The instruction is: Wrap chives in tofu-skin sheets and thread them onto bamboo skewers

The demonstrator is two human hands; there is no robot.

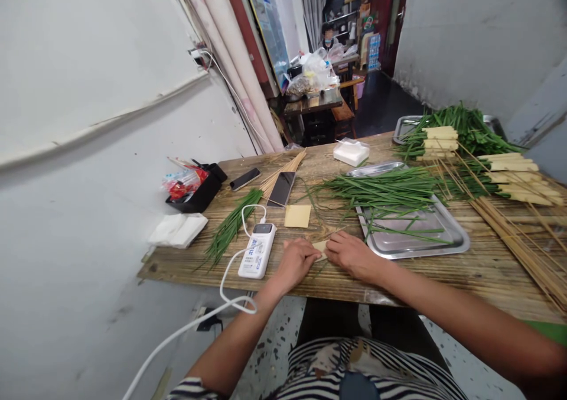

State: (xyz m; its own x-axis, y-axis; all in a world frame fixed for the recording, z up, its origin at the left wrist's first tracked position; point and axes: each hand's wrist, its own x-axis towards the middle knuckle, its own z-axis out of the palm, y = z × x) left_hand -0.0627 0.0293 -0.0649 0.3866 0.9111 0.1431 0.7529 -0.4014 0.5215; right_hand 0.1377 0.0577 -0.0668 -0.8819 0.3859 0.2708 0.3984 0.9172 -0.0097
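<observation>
Close to the table's front edge, my left hand (296, 262) and my right hand (354, 253) grip the two ends of a small tofu sheet (321, 247), which looks rolled or folded. Both sets of fingers are bent and pressed onto it. Thin green strands stick out near it; how much lies inside is hidden. A flat square tofu sheet (297, 216) rests just beyond my left hand. To the right of my hands, long garlic chives (385, 188) lie across a metal tray (458, 240).
Left of my hands are a white power bank (257, 252) with a cable, chives (234, 223), two phones (282, 189) and a black box (199, 190). Finished-looking tofu rolls on skewers (518, 178) and bare skewers (516, 240) lie right. A person (328, 36) is far back.
</observation>
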